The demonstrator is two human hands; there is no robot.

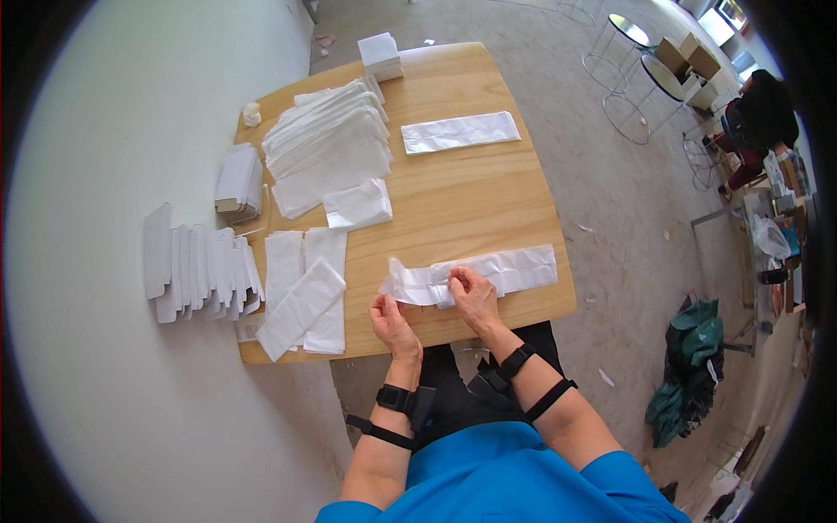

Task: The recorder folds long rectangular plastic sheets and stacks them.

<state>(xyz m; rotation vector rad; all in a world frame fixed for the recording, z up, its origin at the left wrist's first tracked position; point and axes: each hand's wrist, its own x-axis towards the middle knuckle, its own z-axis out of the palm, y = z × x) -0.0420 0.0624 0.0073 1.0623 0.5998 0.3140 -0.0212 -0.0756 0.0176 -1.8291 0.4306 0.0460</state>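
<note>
A long, thin white folded sheet [527,266] lies crosswise along the near edge of the table, wrinkled and crossed by creases. My left hand [395,329] is at its left end, fingers curled and pinched at the lower left corner. My right hand [476,301] comes down on the middle of the strip, thumb and fingertips pinching a raised, doubled-over part of the white material. Whether the sheet is paper or plastic film, I cannot tell. Farther off on the right lies another flat folded white strip [462,133].
On the wooden table [453,200], a fanned pile of white sheets [327,144] and crossed white strips [301,309] fill the left. White boxes [240,181], flat cartons [205,270] and a white stack [380,57] line the edge by the wall. A person [758,118] sits far right.
</note>
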